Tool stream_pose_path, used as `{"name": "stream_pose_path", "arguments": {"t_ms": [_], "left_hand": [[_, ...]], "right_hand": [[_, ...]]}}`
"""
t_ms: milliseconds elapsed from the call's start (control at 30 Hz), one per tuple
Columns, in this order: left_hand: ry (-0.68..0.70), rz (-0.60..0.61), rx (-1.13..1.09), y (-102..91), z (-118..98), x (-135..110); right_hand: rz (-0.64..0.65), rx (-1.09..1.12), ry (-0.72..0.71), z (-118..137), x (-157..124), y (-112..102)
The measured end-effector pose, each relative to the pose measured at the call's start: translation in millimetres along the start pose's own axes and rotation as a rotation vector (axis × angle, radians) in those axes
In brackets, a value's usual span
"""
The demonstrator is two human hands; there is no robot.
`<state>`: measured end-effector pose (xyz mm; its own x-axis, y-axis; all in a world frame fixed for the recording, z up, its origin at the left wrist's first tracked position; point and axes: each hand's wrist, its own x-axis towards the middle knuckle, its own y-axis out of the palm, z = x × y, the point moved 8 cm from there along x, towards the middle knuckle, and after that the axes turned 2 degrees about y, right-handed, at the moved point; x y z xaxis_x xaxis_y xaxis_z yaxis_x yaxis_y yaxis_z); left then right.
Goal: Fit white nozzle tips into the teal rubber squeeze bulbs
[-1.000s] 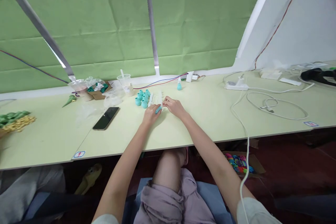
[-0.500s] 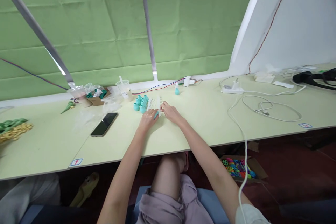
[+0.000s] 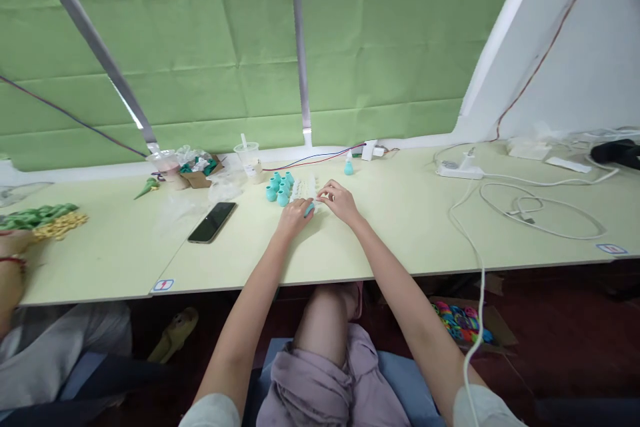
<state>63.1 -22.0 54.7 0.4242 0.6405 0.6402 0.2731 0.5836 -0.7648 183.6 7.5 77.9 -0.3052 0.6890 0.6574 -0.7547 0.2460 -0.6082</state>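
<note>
Rounded turquoise piece (image 3: 309,209), partly hidden, near open-mouthed turquoise pots (image 3: 283,197).

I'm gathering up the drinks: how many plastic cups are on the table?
2: the first cup is left of the cardboard box, the second cup right of it.

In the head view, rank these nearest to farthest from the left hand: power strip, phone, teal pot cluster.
1. Teal pot cluster: just beyond the left hand, slightly left.
2. Phone: farther out, to the left.
3. Power strip: well off to the right.
</note>
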Motion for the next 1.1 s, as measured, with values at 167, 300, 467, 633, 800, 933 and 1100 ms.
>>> {"name": "stream_pose_path", "arguments": {"t_ms": [167, 300, 467, 633, 800, 933, 1100], "left_hand": [[-0.052, 0.01, -0.024, 0.7, 4.9, -0.8], [-0.036, 0.011, -0.021, 2.4, 3.0, -0.6], [0.043, 0.059, 0.056, 7.2, -2.0, -0.4], [0.059, 0.061, 0.071, 8.4, -3.4, 0.5], [0.032, 0.018, 0.026, 2.2, -3.1, 1.8], [0.028, 0.016, 0.005, 0.6, -3.2, 2.1], [0.032, 0.0, 0.029, -0.6, -3.0, 1.4]], "right_hand": [[0.033, -0.07, -0.099, 12.4, -6.5, 4.2], [0.023, -0.149, -0.101, 12.0, -8.1, 4.8], [0.112, -0.241, -0.122, 10.8, -9.3, 16.2], [0.163, -0.254, -0.089, 6.1, -9.1, 22.5], [0.146, -0.132, -0.028, 1.6, -7.0, 23.7], [0.113, 0.035, 0.084, -10.0, -3.7, 26.0], [0.105, 0.363, 0.2, -25.2, -1.3, 35.7]]}}
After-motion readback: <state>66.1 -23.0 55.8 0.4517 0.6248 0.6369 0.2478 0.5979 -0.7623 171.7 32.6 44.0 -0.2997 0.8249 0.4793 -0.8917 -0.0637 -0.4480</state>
